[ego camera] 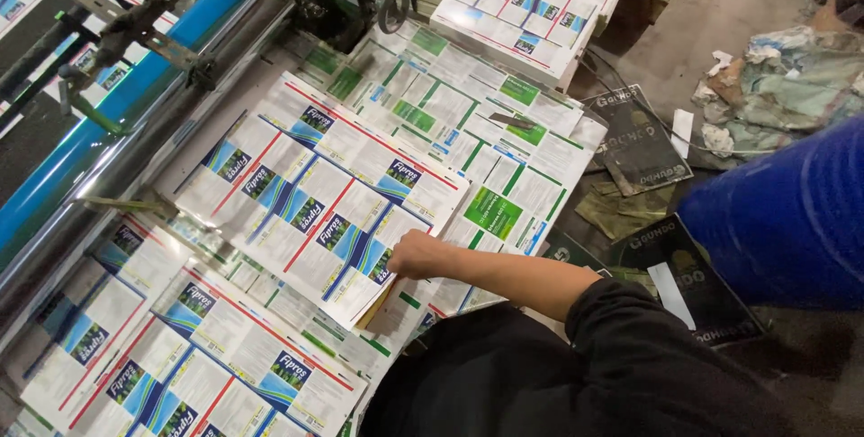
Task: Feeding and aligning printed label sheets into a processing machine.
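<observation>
My right hand (418,255) reaches in from the lower right, its forearm bare below a black sleeve (621,347). The fingers are closed on the near corner of a stack of white printed sheets with blue and red panels (315,194), lifting that corner a little. A brownish board or sheet (378,308) shows under the raised corner. A similar blue-and-red stack (180,356) lies lower left. My left hand is out of view.
A machine with a blue roller (108,122) and metal bars runs along the left. Sheets with green panels (477,122) lie beyond the hand, and another stack (522,14) sits at the top. A blue drum (783,212), dark printed sheets (634,140) and rags (783,77) are on the right.
</observation>
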